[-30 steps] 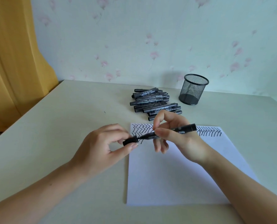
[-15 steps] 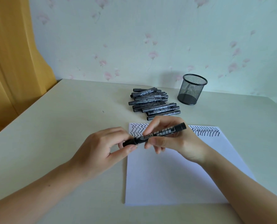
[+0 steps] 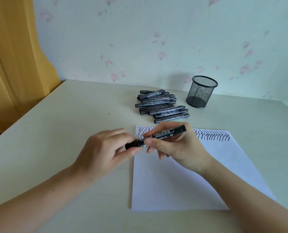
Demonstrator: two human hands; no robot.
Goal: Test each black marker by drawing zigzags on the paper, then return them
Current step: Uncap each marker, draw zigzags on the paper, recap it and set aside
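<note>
The marker (image 3: 163,135) was a smooth black plastic cylinder with white printed lettering, held nearly level above the top left corner of the paper (image 3: 182,179). The right hand (image 3: 178,148) gripped its barrel, thumb and fingers curled round it. The left hand (image 3: 104,153) pinched the cap (image 3: 131,145) between thumb and curled fingers; the cap sat flush on the marker's left end.

The paper was a flat white sheet lying on the matte, pale table (image 3: 55,140). A band of black zigzags (image 3: 212,136) ran along its far edge, partly hidden by both hands. The lower area of the sheet was unmarked. The left forearm lay across the table left of the sheet; the right forearm crossed the sheet's lower right corner.

Beyond the far edge, just apart from it, lay a loose pile of markers (image 3: 161,106), stacked roughly parallel. Near its right stood a round black wire-mesh cup (image 3: 201,94), upright. An orange curtain (image 3: 13,64) hung at the table's left side, against floral wallpaper (image 3: 156,39).
</note>
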